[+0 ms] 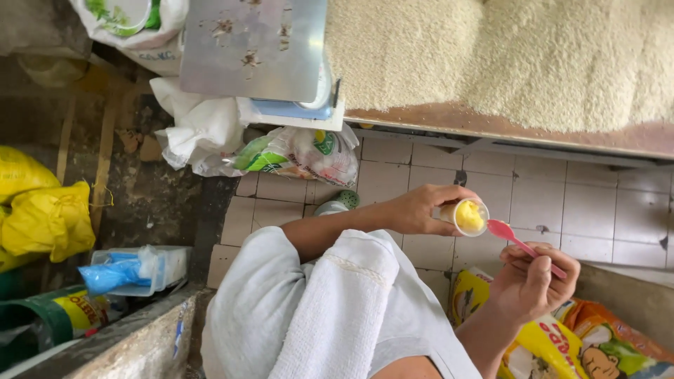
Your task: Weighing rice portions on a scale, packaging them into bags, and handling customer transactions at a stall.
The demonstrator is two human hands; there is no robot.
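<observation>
While tilted mouth-outward: small cup (469, 216) of yellow paste, left hand (421, 209) wrapped closed around it
Right hand (531, 279): pinches pink spoon (516, 240), bowl at cup's 4 o'clock, angled for scooping

Counter (505, 126), brown-edged: heaped white rice (533, 56) and a metal scale (253, 49). Tiled floor (562, 203): printed plastic bags (295, 154) and yellow-orange sacks (562, 344).
</observation>
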